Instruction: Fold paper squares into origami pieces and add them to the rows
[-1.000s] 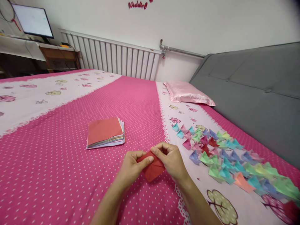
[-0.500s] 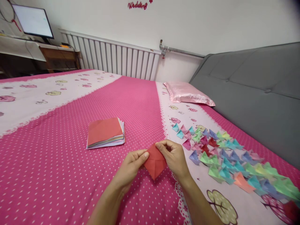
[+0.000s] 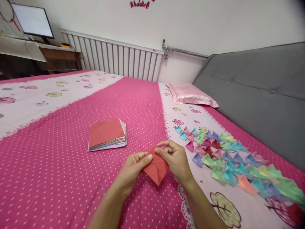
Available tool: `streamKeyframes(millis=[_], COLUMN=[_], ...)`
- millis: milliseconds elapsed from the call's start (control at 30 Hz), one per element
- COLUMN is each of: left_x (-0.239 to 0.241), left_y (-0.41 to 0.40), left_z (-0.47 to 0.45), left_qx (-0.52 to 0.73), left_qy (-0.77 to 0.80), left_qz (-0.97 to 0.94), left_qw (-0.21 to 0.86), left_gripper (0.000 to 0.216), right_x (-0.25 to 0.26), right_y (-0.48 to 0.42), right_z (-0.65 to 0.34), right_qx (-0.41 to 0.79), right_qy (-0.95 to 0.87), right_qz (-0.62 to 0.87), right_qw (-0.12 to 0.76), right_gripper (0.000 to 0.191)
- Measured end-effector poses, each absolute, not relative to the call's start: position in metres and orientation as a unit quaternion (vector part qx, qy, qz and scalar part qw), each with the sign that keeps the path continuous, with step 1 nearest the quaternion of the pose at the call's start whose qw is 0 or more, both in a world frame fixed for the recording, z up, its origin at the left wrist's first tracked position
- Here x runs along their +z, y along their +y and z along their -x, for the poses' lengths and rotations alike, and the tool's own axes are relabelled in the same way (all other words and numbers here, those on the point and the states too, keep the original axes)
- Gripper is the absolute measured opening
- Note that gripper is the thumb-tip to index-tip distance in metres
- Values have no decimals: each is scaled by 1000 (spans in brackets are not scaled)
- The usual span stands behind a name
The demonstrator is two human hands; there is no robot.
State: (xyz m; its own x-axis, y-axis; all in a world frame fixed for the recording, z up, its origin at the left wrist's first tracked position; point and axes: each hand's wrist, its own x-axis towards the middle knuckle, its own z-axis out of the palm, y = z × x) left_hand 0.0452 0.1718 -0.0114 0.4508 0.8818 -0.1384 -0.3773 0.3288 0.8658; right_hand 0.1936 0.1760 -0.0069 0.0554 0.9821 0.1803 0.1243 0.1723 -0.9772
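A folded piece of red origami paper (image 3: 156, 168), diamond-shaped with a point towards me and creases across it, is held above the bed between both hands. My left hand (image 3: 134, 165) pinches its left corner, thumb on top. My right hand (image 3: 175, 159) grips the upper right edge with the thumb on the paper and the fingers bent behind. Left of the hands lies a stack of square coloured paper (image 3: 107, 133), a red sheet on top. Rows of small folded paper boats (image 3: 234, 162) in several colours stand to the right.
A pink dotted bedspread (image 3: 59, 171) with white printed bands covers the bed. A pink satin pillow (image 3: 190, 94) lies by the grey headboard (image 3: 257, 82). Behind are a white radiator (image 3: 114, 57) and a desk with a monitor (image 3: 33, 20).
The red paper has turned slightly, its lower point shifting a little right and down. My right thumb has slid left along the top edge, with the right fingers raised slightly.
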Motion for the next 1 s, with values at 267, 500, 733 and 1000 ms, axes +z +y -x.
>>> streamKeyframes(millis=[267, 500, 733, 1000], left_x=[-16, -10, -10, -14], left_y=[177, 181, 181, 181], left_z=[-44, -41, -42, -40], left_qx=[466, 530, 493, 493], left_qy=[350, 371, 375, 371], left_qz=[-337, -208, -175, -209], left_qw=[739, 734, 766, 759], left_gripper=[21, 12, 14, 12], right_x=[-2, 2, 0, 0], right_y=[177, 177, 177, 178], right_z=[-198, -204, -203, -205], right_qx=[408, 335, 313, 334], right_qy=[-569, -683, -706, -695], right_qz=[471, 430, 438, 439], right_qw=[536, 487, 460, 461], right_gripper=[29, 39, 34, 15])
